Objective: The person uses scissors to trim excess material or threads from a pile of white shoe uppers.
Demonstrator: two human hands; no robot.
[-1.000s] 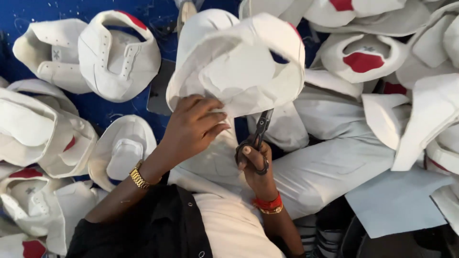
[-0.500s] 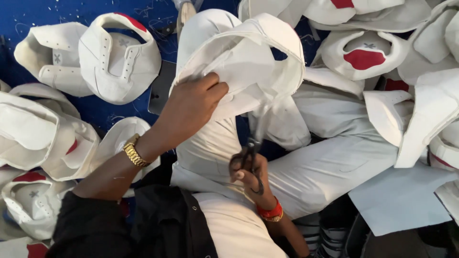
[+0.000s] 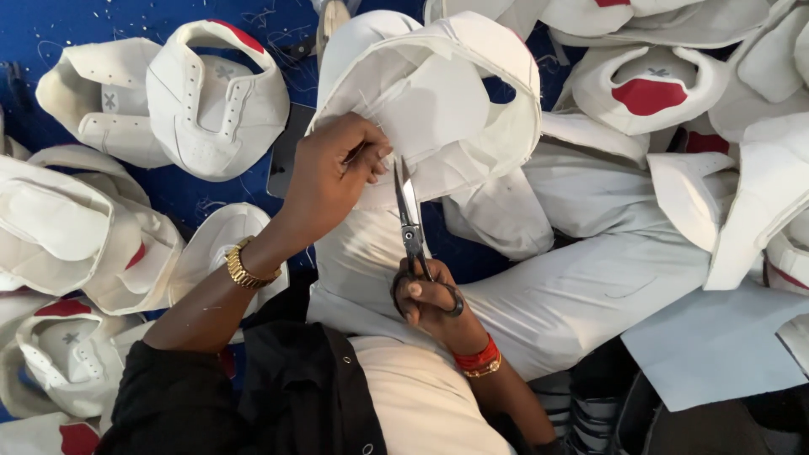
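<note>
left hand (image 3: 333,173) pinches the white shoe upper (image 3: 438,101) at its lower edge; right hand (image 3: 430,299) grips scissors (image 3: 410,215) just below it. best keep the blades tight to the edge, snipping only thread.

Left hand (image 3: 333,173) pinches with bent fingers; right hand (image 3: 430,303) stays curled below.

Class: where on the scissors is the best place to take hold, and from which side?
Grip the scissors by the dark finger loops at the near end, coming from below, as the right hand does. The blades point up and away towards the white shoe upper.
</note>
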